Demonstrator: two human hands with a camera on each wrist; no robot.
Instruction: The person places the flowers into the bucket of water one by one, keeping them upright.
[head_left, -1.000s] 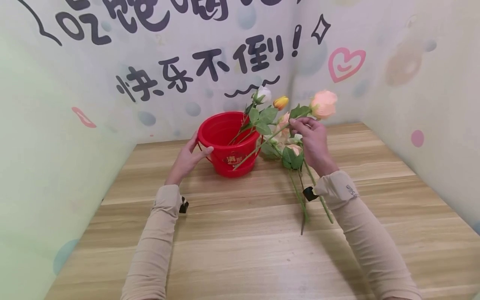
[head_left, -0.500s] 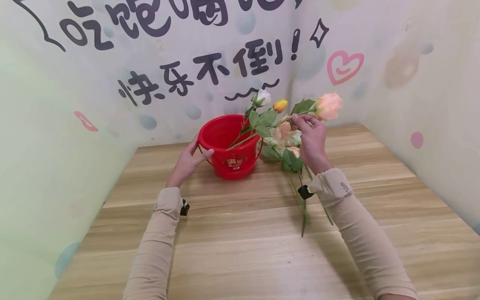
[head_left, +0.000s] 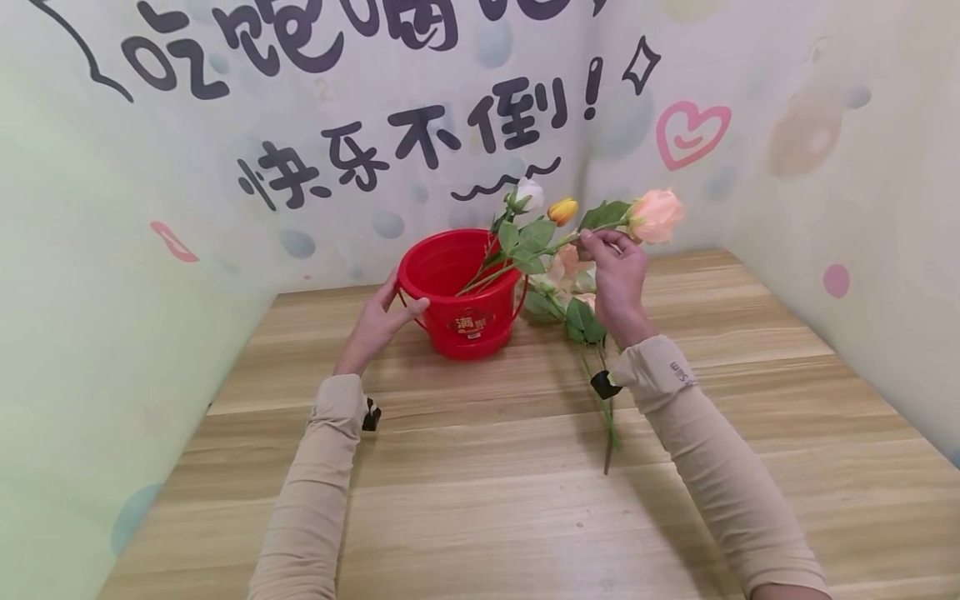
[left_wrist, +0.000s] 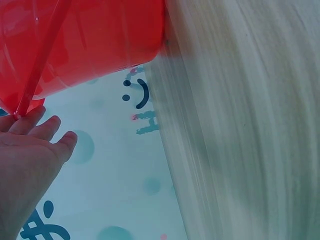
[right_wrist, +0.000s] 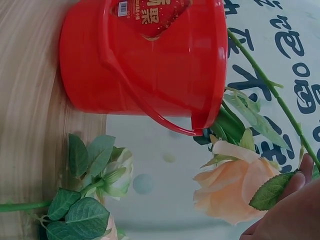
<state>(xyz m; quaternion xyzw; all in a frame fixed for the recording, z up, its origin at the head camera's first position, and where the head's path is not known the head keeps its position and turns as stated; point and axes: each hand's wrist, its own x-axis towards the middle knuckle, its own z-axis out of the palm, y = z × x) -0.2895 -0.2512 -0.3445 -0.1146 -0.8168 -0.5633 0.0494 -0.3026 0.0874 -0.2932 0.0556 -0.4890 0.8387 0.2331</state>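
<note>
In the head view, one red bucket (head_left: pixel 471 333) of smooth, glossy plastic, round and tapering downward, stands upright on the wood-grained counter (head_left: pixel 480 508). The left hand (head_left: pixel 377 325) rests against its side with thumb and fingers spread; the far fingers are partly hidden. The right hand (head_left: pixel 618 283) pinches the thin green stem of one ruffled peach rose (head_left: pixel 655 217), the stem's lower end slanting over the bucket's rim. One white rose (head_left: pixel 527 196) and one yellow tulip (head_left: pixel 562 211) lean at the rim. Further blooms overlap behind the right hand, too crowded to count. Two beige sleeves (head_left: pixel 303 492) run off the lower edge.

In the left wrist view, the bucket is cut off above; the fingers, only slightly bent, touch its slim handle (left_wrist: pixel 42 55).

In the right wrist view, the bucket's label (right_wrist: pixel 150 15) is cropped at the top. The held stem shows, its bloom outside the picture; the gripping fingertips are partly covered. A second peach rose (right_wrist: pixel 235 185) hangs beside the rim. One cream-green rose (right_wrist: pixel 120 172) with broad, toothed leaves (right_wrist: pixel 87 217) lies near the counter.
</note>
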